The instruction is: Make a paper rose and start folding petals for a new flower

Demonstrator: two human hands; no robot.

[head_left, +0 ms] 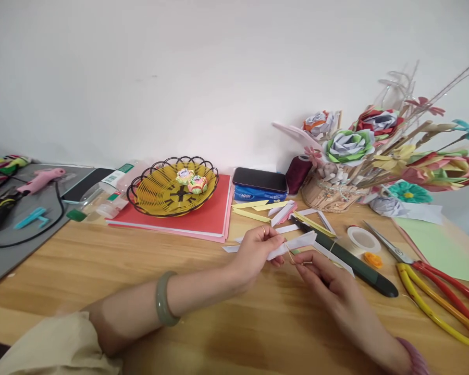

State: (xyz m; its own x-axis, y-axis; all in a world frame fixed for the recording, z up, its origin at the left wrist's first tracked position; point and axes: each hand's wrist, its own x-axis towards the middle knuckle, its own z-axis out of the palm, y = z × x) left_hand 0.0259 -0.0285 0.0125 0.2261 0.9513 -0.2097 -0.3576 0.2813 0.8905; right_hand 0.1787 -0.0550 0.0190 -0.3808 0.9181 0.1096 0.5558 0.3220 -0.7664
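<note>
The table (140, 271) carries red card (203, 219) under a yellow basket (168, 195), with a paper bouquet (359, 151) at the far right. Scissors (433, 291) lie at the right edge, a dark knife (352, 260) just beyond the hands. The left hand (254, 252) pinches a white paper strip (293, 244) above the table's middle. The right hand (328, 276) has its fingertips together on a thin band (293, 259) at that strip.

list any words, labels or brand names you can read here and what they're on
Nothing here can be read for certain.
Blue tissue pack under the black phone: white characters on its front, too blurred to read.
Clear bottle lying beside the yellow basket: white and green label, print too small to read.
Left hand and right hand hold a white paper strip: no print visible.
</note>
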